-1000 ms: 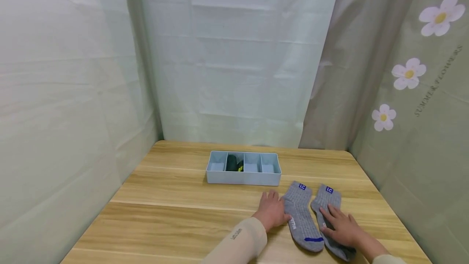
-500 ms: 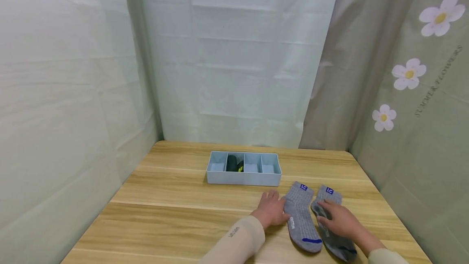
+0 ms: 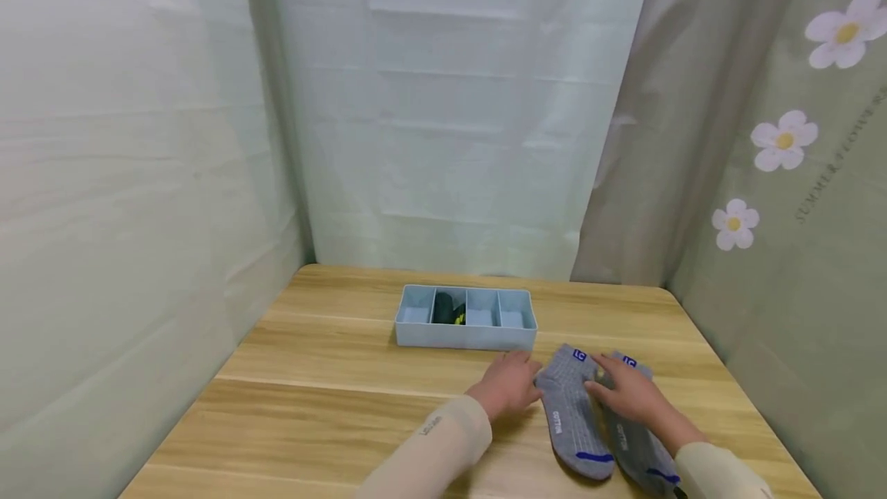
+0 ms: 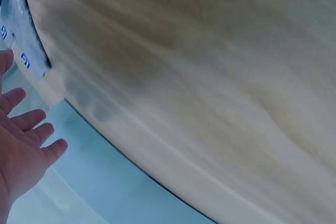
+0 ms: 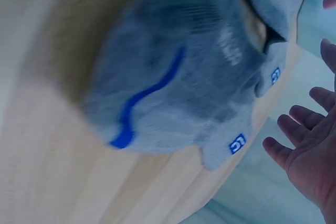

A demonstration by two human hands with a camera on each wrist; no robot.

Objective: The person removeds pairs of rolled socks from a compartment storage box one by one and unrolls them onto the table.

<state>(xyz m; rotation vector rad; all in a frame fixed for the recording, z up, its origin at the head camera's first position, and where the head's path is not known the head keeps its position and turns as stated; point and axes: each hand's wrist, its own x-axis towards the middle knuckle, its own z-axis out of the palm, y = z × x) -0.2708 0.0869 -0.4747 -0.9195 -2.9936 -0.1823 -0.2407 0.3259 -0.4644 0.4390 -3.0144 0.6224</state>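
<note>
Two grey ribbed socks lie flat side by side on the wooden table, each with a blue LC patch at the cuff and a blue stripe at the toe. Beside the left sock is my left hand, its fingertips close to the sock's edge. My right hand hovers over the right sock, hiding part of it, with thumb and fingers spread. In the left wrist view the left hand has loose, extended fingers. The right wrist view shows the right hand with fingers apart, holding nothing.
Behind the socks stands a light blue organizer box with several compartments. A dark green rolled cloth item with yellow marks sits in the second compartment from the left. Pale curtains enclose the table at the back and sides.
My right hand has lifted off the right sock and moved up and left toward its cuff. The left hand stays near the left sock. The head view has shifted slightly.
</note>
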